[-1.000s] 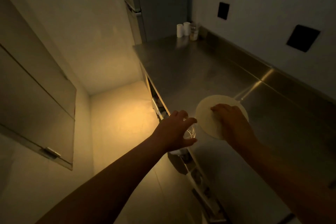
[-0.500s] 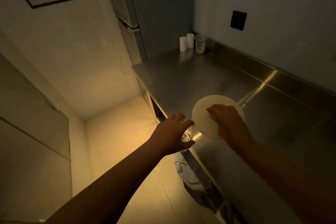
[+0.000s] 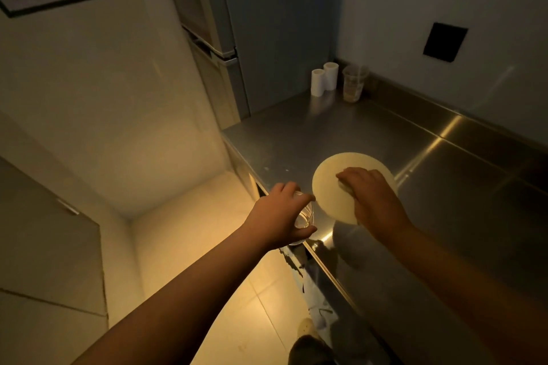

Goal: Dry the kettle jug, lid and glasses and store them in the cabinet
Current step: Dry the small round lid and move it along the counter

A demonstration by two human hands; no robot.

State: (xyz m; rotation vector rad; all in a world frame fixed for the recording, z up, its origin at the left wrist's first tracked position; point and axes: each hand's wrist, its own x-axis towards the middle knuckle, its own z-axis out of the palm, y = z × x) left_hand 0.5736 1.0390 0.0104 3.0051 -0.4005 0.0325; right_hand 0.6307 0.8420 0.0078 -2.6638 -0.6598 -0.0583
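My left hand (image 3: 280,216) grips a clear drinking glass (image 3: 304,218) from above, just off the front edge of the steel counter (image 3: 430,216). My right hand (image 3: 372,197) holds a round pale lid (image 3: 330,187) by a knob on its top, its fingers curled over the knob. The lid hangs tilted a little above the counter. The hand hides the lid's right half. No kettle jug is in view.
Two white rolls (image 3: 324,81) and a clear plastic cup (image 3: 354,83) stand in the counter's far corner by the tall fridge (image 3: 252,38). A dark wall plate (image 3: 444,41) is above. Grey cabinet doors (image 3: 44,231) are at left. My shoe (image 3: 307,330) is on the tiled floor.
The view has tilted up and left, showing more of the fridge and corner. Both hands keep their grips; the glass in my left hand has come up closer to the counter edge.
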